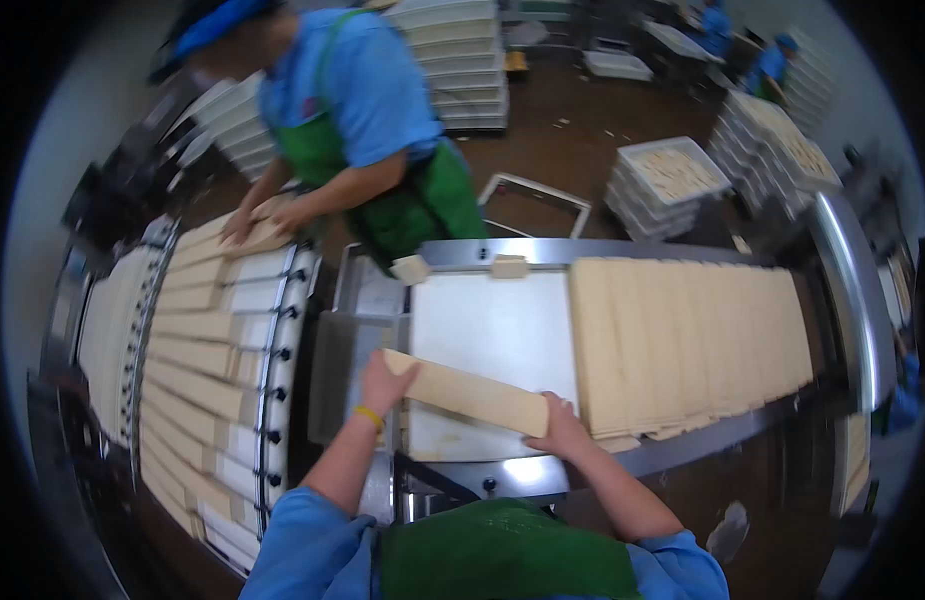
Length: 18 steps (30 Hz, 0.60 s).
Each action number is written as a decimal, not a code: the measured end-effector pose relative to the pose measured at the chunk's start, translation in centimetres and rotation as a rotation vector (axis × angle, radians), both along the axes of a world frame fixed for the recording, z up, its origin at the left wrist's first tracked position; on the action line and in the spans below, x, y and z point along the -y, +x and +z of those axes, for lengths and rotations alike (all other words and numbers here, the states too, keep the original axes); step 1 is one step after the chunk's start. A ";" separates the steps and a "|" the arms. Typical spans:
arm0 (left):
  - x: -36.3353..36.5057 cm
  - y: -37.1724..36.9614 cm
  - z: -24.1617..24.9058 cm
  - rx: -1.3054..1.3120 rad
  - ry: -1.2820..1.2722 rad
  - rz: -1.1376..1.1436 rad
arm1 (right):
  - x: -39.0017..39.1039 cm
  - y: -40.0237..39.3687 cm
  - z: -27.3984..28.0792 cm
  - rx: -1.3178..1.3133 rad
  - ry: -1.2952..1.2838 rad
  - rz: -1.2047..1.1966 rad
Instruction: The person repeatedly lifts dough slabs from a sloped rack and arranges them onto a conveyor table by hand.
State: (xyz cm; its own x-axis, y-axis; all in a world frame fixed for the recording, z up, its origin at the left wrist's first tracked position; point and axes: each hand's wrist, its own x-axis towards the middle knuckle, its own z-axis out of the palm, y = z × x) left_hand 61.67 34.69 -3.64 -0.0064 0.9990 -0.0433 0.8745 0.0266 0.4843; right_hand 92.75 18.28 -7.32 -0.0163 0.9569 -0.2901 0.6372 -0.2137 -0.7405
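Observation:
A long, flat, pale beige strip (477,392) is held slanting over the white belt (492,315), its right end nearer to me. My left hand (384,382), with a yellow band at the wrist, is closed on its left end. At the other end, my right hand (562,425) grips the strip with the thumb toward its near edge. Just right of that hand lies a row of similar strips (687,345), set side by side. Two small pale pieces rest at the belt's far edge, one block (509,266) among them.
On the left, a second conveyor (267,400) with rails and black knobs carries more strips. A co-worker (367,130) in a green apron leans over its far end, hands on strips. Grey bins (347,370) stand between the conveyors. Stacked white trays (672,175) stand beyond.

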 end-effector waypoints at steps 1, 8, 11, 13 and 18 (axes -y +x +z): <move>1.3 -0.6 -0.9 0.198 -0.045 0.088 | -0.1 -0.1 0.3 0.005 0.011 0.010; 6.7 -11.7 3.6 0.259 0.182 0.293 | -1.8 -9.2 5.4 -0.009 0.222 0.169; 8.9 -21.4 6.0 0.143 0.345 0.407 | -2.2 -16.6 7.0 -0.161 0.342 0.323; 12.0 -26.7 9.7 0.091 0.371 0.563 | -1.0 -22.4 7.8 -0.414 0.288 0.322; 20.9 -42.4 9.7 0.171 0.407 0.835 | 3.4 -35.2 9.1 -0.470 0.225 0.557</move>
State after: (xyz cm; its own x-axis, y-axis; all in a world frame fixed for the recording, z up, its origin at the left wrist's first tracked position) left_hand 19.22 13.76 6.06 -0.7526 0.6125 0.2417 0.5653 0.4128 0.7141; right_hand 57.51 14.91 1.77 -0.5873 0.8066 0.0674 0.2137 0.2348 -0.9482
